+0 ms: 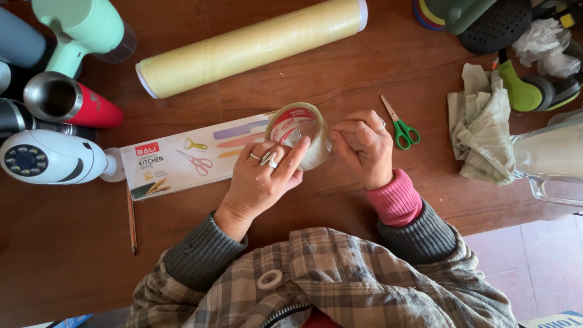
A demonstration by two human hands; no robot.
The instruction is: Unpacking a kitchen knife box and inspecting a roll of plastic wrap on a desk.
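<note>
Both hands work a roll of clear tape at the centre of the frame.

The left hand [262, 176] clamps the tape [300, 135] from below, fingers curled round the rim so the roll stands tilted off the table [364, 67] with its open core facing the camera. The right hand [364, 146] sits against the roll's right edge, fingertips pinched together on the rim, seemingly picking at the tape's end. Under the roll lies a flat knife box [176, 161], and green scissors [398, 126] rest just right of the right hand, within easy reach. A film roll [252, 45] lies across the upper middle, a pencil [131, 222] at lower left.
</note>
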